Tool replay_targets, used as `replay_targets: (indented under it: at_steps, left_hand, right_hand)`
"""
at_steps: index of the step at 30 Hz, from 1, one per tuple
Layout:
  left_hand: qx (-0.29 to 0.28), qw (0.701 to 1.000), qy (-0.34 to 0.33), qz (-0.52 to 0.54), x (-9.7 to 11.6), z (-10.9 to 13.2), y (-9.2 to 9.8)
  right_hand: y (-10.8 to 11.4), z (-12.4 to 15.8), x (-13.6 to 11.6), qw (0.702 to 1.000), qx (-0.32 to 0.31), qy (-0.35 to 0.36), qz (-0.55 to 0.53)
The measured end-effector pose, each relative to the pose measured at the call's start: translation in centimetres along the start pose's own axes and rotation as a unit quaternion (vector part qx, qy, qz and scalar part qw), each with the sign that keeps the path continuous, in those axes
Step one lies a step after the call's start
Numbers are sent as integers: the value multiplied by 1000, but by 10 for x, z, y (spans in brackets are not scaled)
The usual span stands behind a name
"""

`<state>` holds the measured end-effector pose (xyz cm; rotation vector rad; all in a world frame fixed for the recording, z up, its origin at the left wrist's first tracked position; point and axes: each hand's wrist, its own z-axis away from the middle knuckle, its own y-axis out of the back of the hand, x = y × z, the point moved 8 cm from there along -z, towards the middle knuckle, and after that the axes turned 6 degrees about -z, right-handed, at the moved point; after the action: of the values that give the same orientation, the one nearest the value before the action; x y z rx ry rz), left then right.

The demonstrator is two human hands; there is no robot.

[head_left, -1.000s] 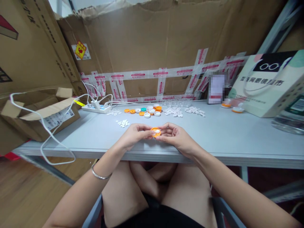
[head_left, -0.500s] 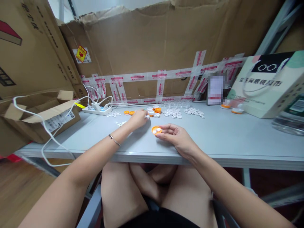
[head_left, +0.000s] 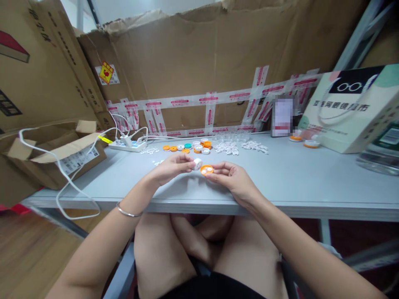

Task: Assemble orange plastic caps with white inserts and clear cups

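Note:
Between the fingertips of my left hand (head_left: 174, 168) is a white round cap (head_left: 197, 164), tilted on its edge. My right hand (head_left: 229, 177) pinches a shallow orange round cap (head_left: 206, 170) by its right side; small white pieces lie inside it. The two caps are close to each other above the table, and I cannot tell whether they touch. Behind them lies a group of orange, white and green round caps (head_left: 188, 146). Small white parts (head_left: 227, 148) are heaped to the right of that group.
The grey table (head_left: 299, 178) runs across the view. A power strip (head_left: 128, 144) with white cables and an open cardboard box (head_left: 59, 153) are at left. A phone (head_left: 283, 117), a paper bag (head_left: 343, 110) and a clear bottle (head_left: 382, 145) stand at right.
My left hand has drawn back from the group of caps toward me, bringing a white cap beside the orange one. My right hand has barely moved.

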<state>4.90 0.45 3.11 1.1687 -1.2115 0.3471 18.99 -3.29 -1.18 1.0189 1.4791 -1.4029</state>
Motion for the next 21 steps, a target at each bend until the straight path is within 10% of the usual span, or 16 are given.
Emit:
replay_targets:
  at_steps: [7, 21]
  left_hand:
    - [-14, 978, 7, 208, -6, 6, -11]
    - [2, 997, -36, 62, 11, 10, -18]
  right_hand:
    - [2, 0, -2, 998, 15, 25, 57]
    - [1, 2, -4, 990, 13, 71, 119]
